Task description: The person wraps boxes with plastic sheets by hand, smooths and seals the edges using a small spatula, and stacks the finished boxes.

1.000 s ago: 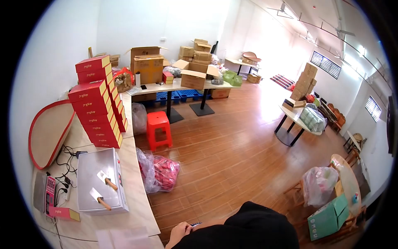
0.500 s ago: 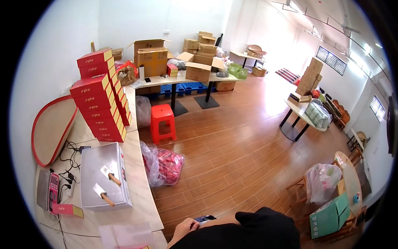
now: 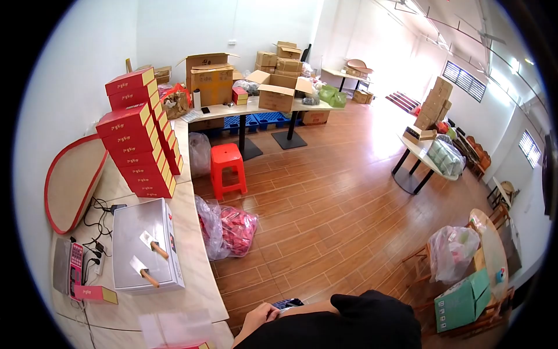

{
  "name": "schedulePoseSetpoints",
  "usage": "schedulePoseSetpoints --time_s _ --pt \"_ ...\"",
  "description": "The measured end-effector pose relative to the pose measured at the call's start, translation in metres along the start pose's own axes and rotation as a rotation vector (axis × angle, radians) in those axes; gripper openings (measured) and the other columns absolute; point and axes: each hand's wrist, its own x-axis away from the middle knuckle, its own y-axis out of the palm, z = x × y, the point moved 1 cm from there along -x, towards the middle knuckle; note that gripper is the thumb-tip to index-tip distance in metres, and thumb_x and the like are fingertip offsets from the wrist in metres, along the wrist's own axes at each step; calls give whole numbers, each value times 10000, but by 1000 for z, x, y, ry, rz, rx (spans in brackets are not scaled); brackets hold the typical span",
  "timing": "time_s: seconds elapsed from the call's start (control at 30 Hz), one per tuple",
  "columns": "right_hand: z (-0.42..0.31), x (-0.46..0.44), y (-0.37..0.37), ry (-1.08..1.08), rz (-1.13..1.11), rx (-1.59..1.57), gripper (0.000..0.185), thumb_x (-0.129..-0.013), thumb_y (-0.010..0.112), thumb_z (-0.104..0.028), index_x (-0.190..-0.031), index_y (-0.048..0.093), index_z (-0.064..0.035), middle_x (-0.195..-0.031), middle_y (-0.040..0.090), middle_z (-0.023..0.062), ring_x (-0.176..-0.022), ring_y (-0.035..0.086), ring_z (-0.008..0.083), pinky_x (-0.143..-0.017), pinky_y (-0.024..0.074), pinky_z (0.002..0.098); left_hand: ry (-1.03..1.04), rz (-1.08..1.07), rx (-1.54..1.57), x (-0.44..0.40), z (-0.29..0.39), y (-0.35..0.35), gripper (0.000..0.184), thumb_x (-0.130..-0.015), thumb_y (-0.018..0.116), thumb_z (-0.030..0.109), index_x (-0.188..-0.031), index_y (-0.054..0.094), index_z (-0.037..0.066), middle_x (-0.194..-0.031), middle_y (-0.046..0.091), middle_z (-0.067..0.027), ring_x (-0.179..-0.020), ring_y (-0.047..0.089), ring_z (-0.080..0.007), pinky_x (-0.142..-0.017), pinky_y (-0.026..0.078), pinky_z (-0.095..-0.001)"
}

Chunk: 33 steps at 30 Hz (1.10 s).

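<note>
At the bottom of the view my left hand (image 3: 260, 317) is in front of my body with its fingers curled in. What they hold, if anything, is hidden. Beside the fingertips shows a dark blue patterned item (image 3: 288, 303), too small to name. My right forearm (image 3: 311, 309) comes out of a black sleeve and reaches toward the left hand; the right hand itself is hidden. Left of my hands, on the pale table, lie a clear plastic sheet (image 3: 177, 328) and a red box (image 3: 96, 294). Two wooden-handled scrapers (image 3: 154, 245) rest on a grey-topped case (image 3: 136, 224).
Stacked red boxes (image 3: 136, 145) stand along the left table, near a round tray (image 3: 75, 183) and a pink-keyed scale (image 3: 75, 262). A red stool (image 3: 228, 171) and a bag of red packets (image 3: 238, 232) sit on the floor. A green carton (image 3: 462, 302) is at right.
The camera view has shifted very slightly. My left hand has moved a little upward and left; the objects on the table stay where they were.
</note>
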Motion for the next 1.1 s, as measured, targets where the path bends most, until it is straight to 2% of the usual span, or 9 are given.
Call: schedulePoseSetpoints --time_s 0.4,0.73,0.8,0.9,0.97,1.03,1.1 --pt "-1 -63 -21 -27 113 -5 402 -986 494 -355 -1148 640 -18 -1122 683 156 -994 620 252 -882 465 407 -20 195 -97 5 -27 -4 139 -891 649 210 -864 628 75 -843 647 -100 -785 656 -306 -676 518 -392" --pt "-5 -81 -27 -11 67 -28 411 -993 489 -365 -1159 640 -20 -1130 684 147 -995 617 240 -886 464 402 -51 190 -41 4 -30 -8 172 -905 642 238 -853 632 74 -823 639 -94 -761 658 -276 -653 513 -365" --pt "-7 -80 -28 -10 46 -45 413 -994 488 -367 -1161 639 -20 -1131 684 145 -995 616 237 -887 463 401 -97 193 18 4 -29 -12 225 -921 657 248 -880 658 27 -788 643 -100 -692 631 -182 -651 499 -306" --pt "-7 -79 -28 -3 7 -74 416 -996 487 -369 -1164 639 -21 -1134 684 142 -995 615 234 -888 463 400 -178 160 106 12 -23 -21 240 -924 661 253 -899 662 14 -783 641 -92 -696 622 -151 -655 493 -293" --pt "-5 -79 -28 -1 -14 -99 418 -997 486 -371 -1166 639 -21 -1135 685 140 -996 615 231 -889 463 399 -202 154 100 14 -27 -23 283 -918 668 286 -930 668 3 -822 663 -95 -721 634 -164 -674 498 -305" --pt "-2 -79 -27 -5 -37 -132 420 -999 485 -373 -1168 639 -21 -1137 685 138 -996 614 228 -890 463 398 -120 121 65 18 -36 -25 308 -957 577 236 -1176 661 37 -1111 682 -175 -1028 643 -212 -908 487 -359" --pt "6 -83 -22 -16 -62 -178 421 -1000 484 -375 -1170 639 -22 -1139 685 136 -996 614 226 -890 462 397 -137 66 145 22 -45 -28 323 -964 572 248 -1191 649 30 -1134 675 -166 -1045 634 -208 -923 480 -354"
